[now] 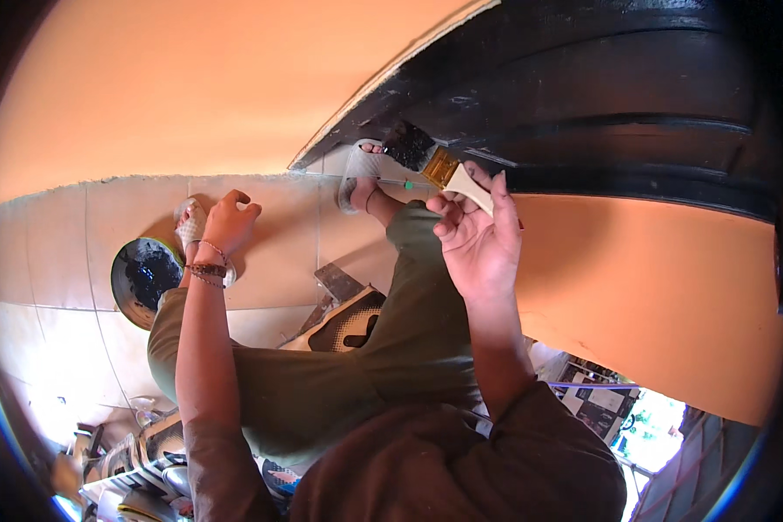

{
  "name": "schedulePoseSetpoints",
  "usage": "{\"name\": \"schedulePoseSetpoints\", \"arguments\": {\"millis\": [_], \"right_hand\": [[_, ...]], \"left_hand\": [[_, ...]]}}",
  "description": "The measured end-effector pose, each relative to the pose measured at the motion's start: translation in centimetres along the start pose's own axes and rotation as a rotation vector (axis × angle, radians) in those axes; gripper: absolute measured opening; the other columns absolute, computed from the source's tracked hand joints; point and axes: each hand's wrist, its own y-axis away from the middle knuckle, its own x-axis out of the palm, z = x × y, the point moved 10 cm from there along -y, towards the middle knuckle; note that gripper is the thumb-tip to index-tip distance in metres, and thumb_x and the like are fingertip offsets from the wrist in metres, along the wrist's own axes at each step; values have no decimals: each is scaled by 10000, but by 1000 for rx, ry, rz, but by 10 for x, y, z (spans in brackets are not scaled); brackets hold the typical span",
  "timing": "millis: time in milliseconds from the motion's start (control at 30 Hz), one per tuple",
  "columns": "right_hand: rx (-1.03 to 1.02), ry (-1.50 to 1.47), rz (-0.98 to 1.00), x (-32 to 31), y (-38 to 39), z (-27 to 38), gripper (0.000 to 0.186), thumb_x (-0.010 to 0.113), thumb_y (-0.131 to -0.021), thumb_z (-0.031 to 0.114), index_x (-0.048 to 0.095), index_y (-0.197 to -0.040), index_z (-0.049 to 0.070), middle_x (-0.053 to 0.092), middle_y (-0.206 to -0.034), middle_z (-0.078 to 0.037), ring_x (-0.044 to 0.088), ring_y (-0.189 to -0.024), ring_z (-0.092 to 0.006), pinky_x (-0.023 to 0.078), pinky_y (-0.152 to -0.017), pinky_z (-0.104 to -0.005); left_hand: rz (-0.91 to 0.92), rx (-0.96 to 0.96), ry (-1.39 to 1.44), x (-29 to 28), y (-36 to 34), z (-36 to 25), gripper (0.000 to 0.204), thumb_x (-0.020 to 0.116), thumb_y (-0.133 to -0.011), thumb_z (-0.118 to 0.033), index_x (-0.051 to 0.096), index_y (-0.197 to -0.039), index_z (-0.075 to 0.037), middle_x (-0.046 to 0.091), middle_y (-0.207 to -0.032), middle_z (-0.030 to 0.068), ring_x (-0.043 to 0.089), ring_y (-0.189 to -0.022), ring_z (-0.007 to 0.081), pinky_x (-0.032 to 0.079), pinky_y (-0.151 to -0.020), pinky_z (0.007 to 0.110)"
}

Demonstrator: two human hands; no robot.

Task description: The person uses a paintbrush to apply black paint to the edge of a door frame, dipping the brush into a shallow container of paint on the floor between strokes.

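Note:
My right hand (pixel 481 224) grips a paintbrush (pixel 461 178) by its cream handle. The brush has a gold-coloured ferrule, and its wide bristles are coated black. They point up and left, in front of the dark panelled door (pixel 600 96); whether they touch it I cannot tell. My left hand (pixel 232 222) hangs over the floor near my foot, fingers curled in, with nothing showing in them. Beside that wrist sits a round bucket (pixel 122 283) with glossy black paint (pixel 152 270) inside.
Pale floor tiles (pixel 61 235) run along an orange wall (pixel 191 87). My sandalled feet (pixel 363 178) are on the tiles. A low seat with a black mesh-patterned top (pixel 348 324) stands under my legs. Assorted household items (pixel 135 461) crowd the lower left; a grille (pixel 696 461) is at lower right.

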Motion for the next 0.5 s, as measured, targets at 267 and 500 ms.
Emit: {"name": "schedulePoseSetpoints", "arguments": {"millis": [267,500], "right_hand": [[-13,-37,77,-2,-5,-8,375,386,-950,274,472,-1218,26,615,-1015,-171,630,-910,-278,565,-690,-346],[-78,117,52,-9,-3,-17,277,466,-900,87,486,-1145,-39,596,-1045,-203,640,-916,-305,557,-702,-379]], "left_hand": [[268,154,-172,41,-5,-22,364,537,-783,-259,616,-1019,6,643,-928,246,607,-961,363,461,-868,398],[522,178,-245,69,4,-52,347,487,-803,-246,610,-1019,-3,619,-1064,213,570,-1040,357,440,-909,386]]}}
